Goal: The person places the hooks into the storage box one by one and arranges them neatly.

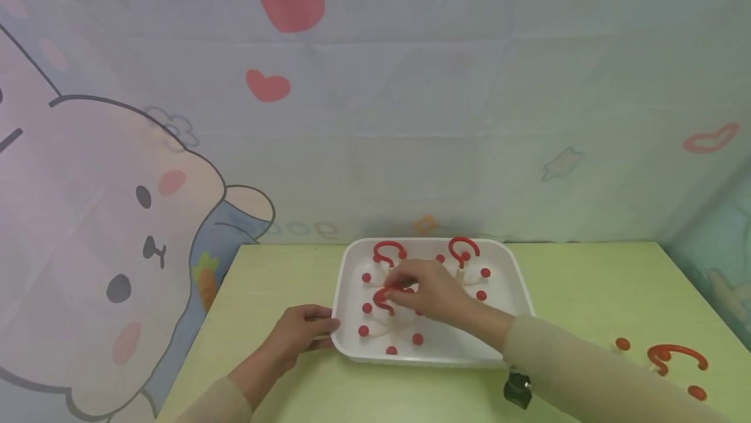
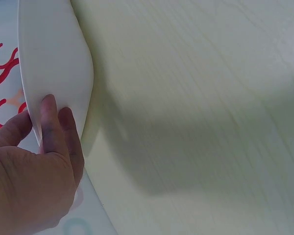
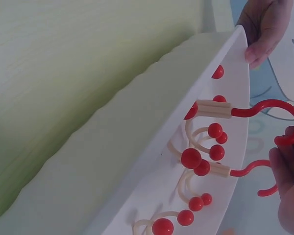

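A white tray [image 1: 434,356] holds several cream hangers with red ball tips and curved red hooks on top. At its left end my left hand [image 1: 302,330] grips the rim, thumb on the inner side and fingers against the outer wall [image 2: 63,49]. My right hand [image 1: 431,289] is over the tray and pinches the red hook [image 1: 382,300] of the nearest hanger. That hanger's cream stem [image 3: 215,108] stands upright on curved arms in the tray. Behind it are another red hook [image 1: 388,244] and, further right, a third hook [image 1: 463,240]. My right hand partly covers the tray's middle.
On the table's right side lies another hanger with a red hook [image 1: 680,349], partly behind my right sleeve [image 1: 587,364]. A small black object [image 1: 517,389] shows beneath that forearm. A printed cloth [image 1: 411,116] hangs behind the pale green table [image 1: 281,266].
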`<state>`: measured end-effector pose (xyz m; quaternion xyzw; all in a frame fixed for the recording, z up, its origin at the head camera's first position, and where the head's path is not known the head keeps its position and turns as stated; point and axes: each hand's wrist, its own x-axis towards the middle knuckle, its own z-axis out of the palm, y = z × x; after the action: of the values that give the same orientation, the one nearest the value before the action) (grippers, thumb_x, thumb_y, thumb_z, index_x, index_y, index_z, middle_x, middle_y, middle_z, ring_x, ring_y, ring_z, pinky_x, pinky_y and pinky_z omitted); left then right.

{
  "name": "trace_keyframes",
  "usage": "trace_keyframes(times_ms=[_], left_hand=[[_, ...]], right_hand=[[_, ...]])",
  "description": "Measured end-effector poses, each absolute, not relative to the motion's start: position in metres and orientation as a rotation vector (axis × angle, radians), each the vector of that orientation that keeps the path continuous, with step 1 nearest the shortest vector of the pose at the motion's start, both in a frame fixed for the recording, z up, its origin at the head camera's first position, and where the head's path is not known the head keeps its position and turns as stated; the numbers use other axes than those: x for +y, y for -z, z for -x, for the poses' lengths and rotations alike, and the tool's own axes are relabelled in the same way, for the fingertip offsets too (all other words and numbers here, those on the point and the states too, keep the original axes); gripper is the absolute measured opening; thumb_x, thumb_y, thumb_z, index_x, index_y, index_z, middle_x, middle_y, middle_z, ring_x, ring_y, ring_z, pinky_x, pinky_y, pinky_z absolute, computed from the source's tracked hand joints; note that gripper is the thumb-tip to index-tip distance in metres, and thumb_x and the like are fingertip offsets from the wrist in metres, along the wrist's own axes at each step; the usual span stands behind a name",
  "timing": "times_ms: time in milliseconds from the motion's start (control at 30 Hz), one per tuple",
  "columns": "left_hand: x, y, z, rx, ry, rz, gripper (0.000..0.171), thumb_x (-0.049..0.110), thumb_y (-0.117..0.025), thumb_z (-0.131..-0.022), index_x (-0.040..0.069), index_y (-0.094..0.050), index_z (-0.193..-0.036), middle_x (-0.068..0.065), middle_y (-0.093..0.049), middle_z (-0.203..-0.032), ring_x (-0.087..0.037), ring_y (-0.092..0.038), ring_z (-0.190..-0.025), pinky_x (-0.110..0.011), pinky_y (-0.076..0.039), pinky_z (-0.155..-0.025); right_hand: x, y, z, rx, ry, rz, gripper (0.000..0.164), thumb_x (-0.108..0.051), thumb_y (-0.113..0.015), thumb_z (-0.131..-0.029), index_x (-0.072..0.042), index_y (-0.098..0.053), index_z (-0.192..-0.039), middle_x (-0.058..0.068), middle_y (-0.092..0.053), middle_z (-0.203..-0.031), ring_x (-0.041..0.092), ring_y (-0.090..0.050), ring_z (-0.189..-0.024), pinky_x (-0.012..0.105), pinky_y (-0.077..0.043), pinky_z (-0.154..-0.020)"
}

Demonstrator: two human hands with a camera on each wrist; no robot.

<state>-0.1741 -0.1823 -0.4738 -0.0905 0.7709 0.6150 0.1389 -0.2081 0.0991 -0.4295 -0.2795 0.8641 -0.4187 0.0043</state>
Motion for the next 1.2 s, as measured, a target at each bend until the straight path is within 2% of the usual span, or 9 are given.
trace_keyframes(times_ms=[267, 400, 800, 1000, 1200], left_hand=[[-0.181, 0.474, 0.175, 2.229, -1.79, 0.267, 0.03, -0.002, -0.078, -0.094, -0.014, -0.068, -0.12, -0.02, -0.072, -0.109, -0.033, -0.076, -0.097, -0.041, -0.072, -0.081], [-0.181, 0.474, 0.176, 2.239, -1.78, 0.268, 0.031, -0.001, -0.078, -0.094, -0.014, -0.068, -0.12, -0.02, -0.072, -0.109, -0.033, -0.075, -0.097, -0.041, -0.072, -0.08], [-0.181, 0.472, 0.175, 2.236, -1.78, 0.274, 0.032, -0.001, -0.078, -0.094, -0.015, -0.068, -0.12, -0.021, -0.072, -0.109, -0.032, -0.076, -0.096, -0.041, -0.071, -0.081], [-0.18, 0.472, 0.175, 2.229, -1.785, 0.271, 0.033, -0.002, -0.078, -0.093, -0.016, -0.067, -0.121, -0.021, -0.072, -0.109, -0.034, -0.076, -0.097, -0.041, -0.072, -0.081], [-0.181, 0.474, 0.177, 2.235, -1.78, 0.271, 0.032, -0.002, -0.078, -0.094, -0.015, -0.067, -0.121, -0.021, -0.072, -0.109, -0.034, -0.076, -0.098, -0.04, -0.072, -0.08]], right_hand=[[0.109, 0.433, 0.205, 2.743, 1.116, 0.968, 0.028, -0.026, -0.089, -0.091, -0.016, -0.078, -0.115, -0.01, -0.076, -0.105, 0.016, -0.072, -0.1, 0.04, -0.067, -0.096], [0.117, 0.431, 0.201, 2.756, 1.012, 0.979, 0.037, -0.032, -0.088, -0.092, -0.015, -0.077, -0.122, -0.009, -0.076, -0.113, 0.014, -0.07, -0.105, 0.038, -0.064, -0.1], [0.157, 0.412, 0.196, 2.808, 0.952, 0.959, 0.042, -0.031, -0.088, -0.091, -0.014, -0.076, -0.127, -0.001, -0.076, -0.124, 0.023, -0.071, -0.118, 0.041, -0.065, -0.1], [0.181, 0.402, 0.195, 2.871, 0.918, 1.017, 0.042, -0.028, -0.089, -0.09, -0.012, -0.076, -0.127, -0.003, -0.076, -0.121, 0.022, -0.071, -0.116, 0.045, -0.064, -0.103], [0.202, 0.395, 0.191, 2.882, 0.951, 1.02, 0.044, -0.032, -0.089, -0.09, -0.012, -0.075, -0.127, -0.004, -0.076, -0.121, 0.019, -0.072, -0.11, 0.042, -0.066, -0.096]])
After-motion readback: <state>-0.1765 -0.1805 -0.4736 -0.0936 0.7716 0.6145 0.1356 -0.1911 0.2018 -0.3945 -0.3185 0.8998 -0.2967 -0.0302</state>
